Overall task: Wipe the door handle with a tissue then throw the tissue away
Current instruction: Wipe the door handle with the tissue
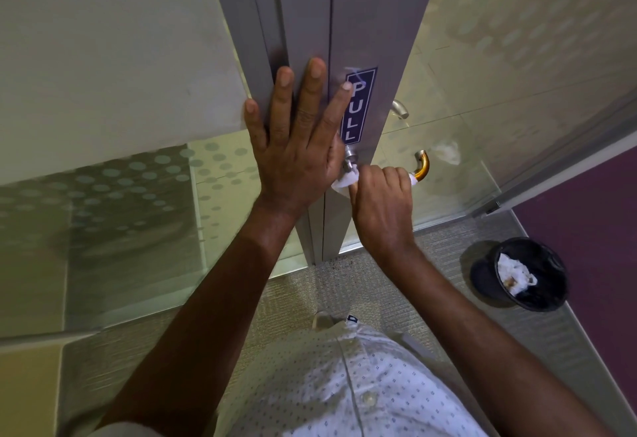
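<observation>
The right hand (381, 202) is clenched around the door handle (421, 165) with a white tissue (344, 181) trapped between palm and metal. The tissue shows only as a crumpled edge poking out on the thumb side of that fist and a sliver on the far side, where the curved, brass-toned tip of the handle emerges. The handle's long axis runs sideways across the door, from its round mount (350, 157) just beyond the fist's inner edge out to that bent tip, so any wiping stroke would have to slide along this line.

The left hand (296, 147) holds nothing: it lies flat and spread against the grey door frame (310, 23), fingers pointing up, touching the edge of the blue PULL sign (358, 106). It seems to be steadying the door.

The black bin (518, 273) stands on the carpet well below and outward of the right hand, on that hand's own side, so the right arm is the nearer one for the throw. Crumpled white paper already lies inside it.

Most of the handle's shaft is covered by the fist, so how much of it the tissue wraps cannot be told. A pale smudge in the glass (448, 152) beyond the handle tip may be a reflection.
</observation>
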`<act>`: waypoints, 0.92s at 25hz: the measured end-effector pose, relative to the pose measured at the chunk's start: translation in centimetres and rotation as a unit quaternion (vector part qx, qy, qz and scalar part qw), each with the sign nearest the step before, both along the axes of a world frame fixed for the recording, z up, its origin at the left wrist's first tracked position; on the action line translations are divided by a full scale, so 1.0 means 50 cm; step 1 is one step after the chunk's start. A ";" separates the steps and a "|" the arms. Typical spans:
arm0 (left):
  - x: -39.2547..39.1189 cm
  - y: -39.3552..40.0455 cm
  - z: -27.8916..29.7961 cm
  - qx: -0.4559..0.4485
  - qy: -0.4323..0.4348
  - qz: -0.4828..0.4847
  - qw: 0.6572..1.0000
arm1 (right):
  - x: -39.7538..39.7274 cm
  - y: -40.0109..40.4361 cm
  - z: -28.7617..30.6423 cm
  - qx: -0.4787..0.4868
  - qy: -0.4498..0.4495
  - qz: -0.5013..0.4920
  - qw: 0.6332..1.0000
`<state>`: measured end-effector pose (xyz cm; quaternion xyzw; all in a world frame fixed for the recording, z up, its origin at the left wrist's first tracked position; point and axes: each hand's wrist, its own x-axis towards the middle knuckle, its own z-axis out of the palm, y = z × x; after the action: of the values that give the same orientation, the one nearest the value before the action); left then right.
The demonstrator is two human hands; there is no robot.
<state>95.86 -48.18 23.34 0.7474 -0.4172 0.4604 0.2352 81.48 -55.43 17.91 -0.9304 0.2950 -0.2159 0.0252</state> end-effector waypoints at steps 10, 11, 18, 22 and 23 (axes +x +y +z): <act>0.004 -0.003 -0.005 -0.001 -0.008 0.000 1.000 | 0.024 -0.011 0.034 -0.020 0.176 0.012 0.984; 0.003 -0.003 -0.004 -0.001 -0.008 0.000 1.000 | 0.030 -0.013 0.041 -0.021 0.191 0.014 0.981; 0.000 0.000 0.000 0.005 0.001 -0.004 1.000 | 0.025 -0.028 0.039 -0.078 0.125 0.060 0.987; 0.003 0.001 0.001 0.007 0.002 -0.005 1.000 | -0.006 -0.027 -0.014 -0.012 0.009 0.051 0.999; 0.003 0.001 0.001 0.008 0.002 -0.005 1.000 | -0.018 -0.033 -0.027 -0.038 0.013 0.061 0.997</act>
<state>96.03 -48.12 23.41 0.7480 -0.4243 0.4545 0.2322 80.57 -57.06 16.58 -0.9498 0.2293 -0.2129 -0.0012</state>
